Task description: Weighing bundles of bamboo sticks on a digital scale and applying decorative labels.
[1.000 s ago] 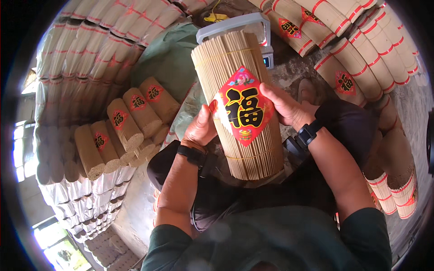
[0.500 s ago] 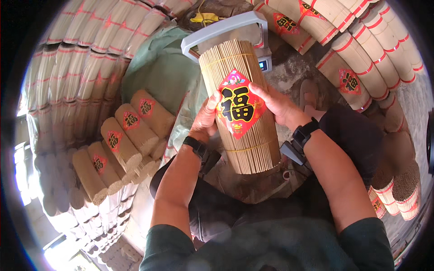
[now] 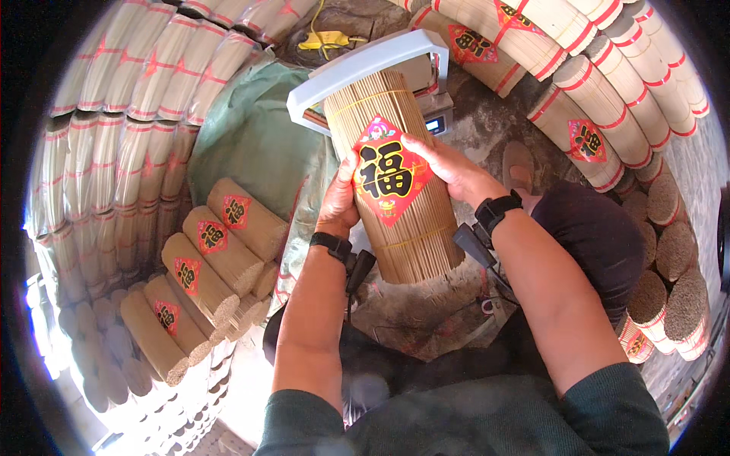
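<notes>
Both my hands grip a thick bundle of incense sticks (image 3: 414, 235), tied with thin yellow bands and carrying a red diamond label. My left hand (image 3: 341, 194) wraps its left side. My right hand (image 3: 456, 173) clasps the right side, its thumb on the label's edge. The bundle tilts, and its far end is hidden behind the pale grey frame (image 3: 365, 70) of a scale with a small lit display (image 3: 434, 125). I cannot tell whether the bundle touches the scale.
Several labelled bundles (image 3: 217, 239) lie stacked at the left, beside a green sheet (image 3: 251, 137). Plastic-wrapped bundles (image 3: 144, 156) form a wall behind them. More red-banded bundles (image 3: 601, 91) are piled at the right. A yellow object with a cord (image 3: 323, 39) lies beyond the scale.
The view has shifted slightly. Held in both hands, the bundle has moved away from me, so its far end now passes behind the scale's frame.
</notes>
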Tool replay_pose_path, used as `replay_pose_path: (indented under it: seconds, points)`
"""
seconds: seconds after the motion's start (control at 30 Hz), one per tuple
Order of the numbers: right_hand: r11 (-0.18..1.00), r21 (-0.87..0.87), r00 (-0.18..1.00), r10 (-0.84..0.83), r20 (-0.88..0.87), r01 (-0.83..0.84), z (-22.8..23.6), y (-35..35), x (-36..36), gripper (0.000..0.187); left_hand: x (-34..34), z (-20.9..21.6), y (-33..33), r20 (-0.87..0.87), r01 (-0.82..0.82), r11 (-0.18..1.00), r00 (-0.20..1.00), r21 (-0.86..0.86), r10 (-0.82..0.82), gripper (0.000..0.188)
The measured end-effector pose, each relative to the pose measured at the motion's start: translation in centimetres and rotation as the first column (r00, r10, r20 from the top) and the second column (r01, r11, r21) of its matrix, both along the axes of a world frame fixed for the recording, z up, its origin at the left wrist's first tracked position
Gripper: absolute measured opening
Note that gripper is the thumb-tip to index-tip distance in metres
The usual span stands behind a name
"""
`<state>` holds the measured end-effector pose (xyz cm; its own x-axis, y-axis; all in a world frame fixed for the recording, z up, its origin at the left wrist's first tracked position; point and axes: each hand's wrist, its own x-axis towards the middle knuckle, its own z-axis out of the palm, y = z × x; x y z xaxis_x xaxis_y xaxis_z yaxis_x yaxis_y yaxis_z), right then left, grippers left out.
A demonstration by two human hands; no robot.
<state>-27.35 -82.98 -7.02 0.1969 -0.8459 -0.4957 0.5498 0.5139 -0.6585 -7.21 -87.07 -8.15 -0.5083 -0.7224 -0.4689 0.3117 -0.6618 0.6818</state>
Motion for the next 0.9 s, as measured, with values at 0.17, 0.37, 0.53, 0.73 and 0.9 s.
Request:
replay_pose_path:
  seconds: [0.17,0.37,0.53,0.73,0.9]
  points:
    - [0.999,0.02,0.999,0.038,-0.027,-0.038,0.2,-1.0,-0.5,0.07,0.0,-1.1,-1.0,-0.013,-0.015,0.995,1.0,0.098,0.016,0.071]
    - [0.997,0.044,0.997,0.066,-0.033,-0.065,-0.7,-0.9,-0.4,0.071,-0.5,-1.9,-0.7,-0.015,-0.023,0.995,1.0,0.095,0.025,0.07]
    - [0.999,0.034,0.997,0.038,-0.066,-0.036,-1.0,-0.9,-0.4,0.069,-0.5,-3.0,-0.6,0.016,-0.049,0.994,0.999,0.099,0.048,0.07]
    - [0.998,0.052,0.999,0.02,-0.049,-0.017,-1.9,-0.7,-0.7,0.068,-1.2,-2.7,-0.8,0.051,-0.023,0.998,0.998,0.063,0.02,0.072]
    - [0.999,0.022,0.999,0.033,-0.039,-0.032,-1.5,-0.7,-0.7,0.066,-1.0,-3.2,-0.8,0.073,0.003,0.999,0.997,0.051,-0.007,0.079]
